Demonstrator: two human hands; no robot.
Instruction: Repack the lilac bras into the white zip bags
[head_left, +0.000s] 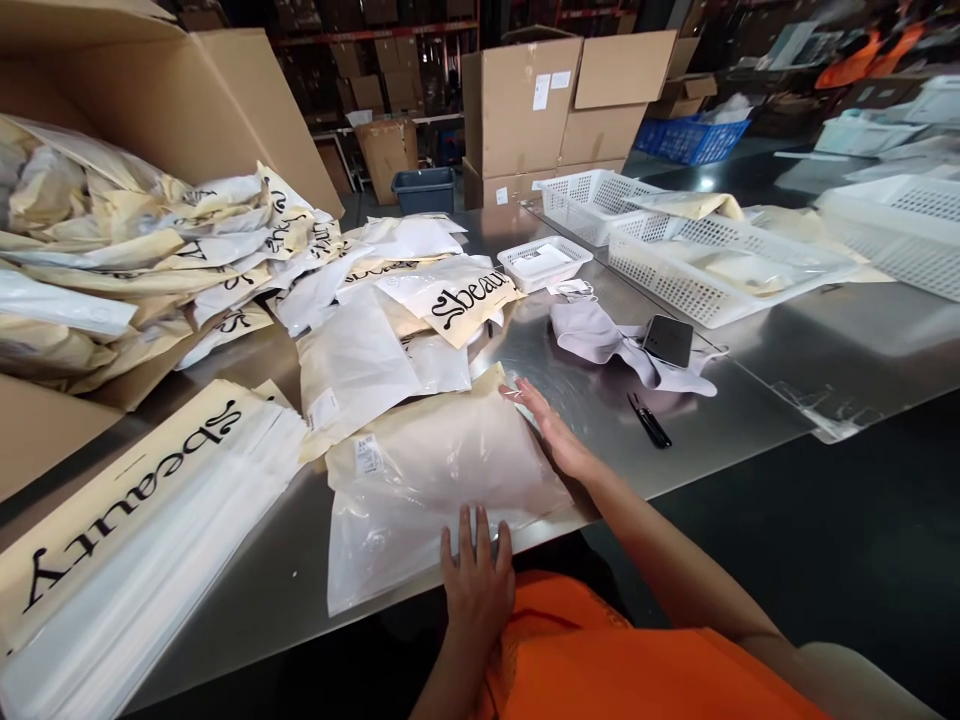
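A filled, glossy plastic bag point(442, 460) with a small printed label lies flat at the table's front edge. My left hand point(478, 575) rests on its near side, fingers stretched and spread. At the bag's far right corner is my right hand point(551, 430), its fingers extended along the edge; whether the fingertips pinch the plastic is hard to see. Left of the bag lies a neat stack of flat bags point(150, 500) with "beauty" lettering. Just behind, more packed bags point(360, 370) are piled loosely.
A cardboard box point(247, 110) spills packed bags at left. Black thread snips point(649, 420), a phone point(668, 341) and a pale garment point(600, 340) lie to the right. White perforated baskets point(697, 300) stand behind them. Cartons point(529, 110) are stacked beyond the metal table.
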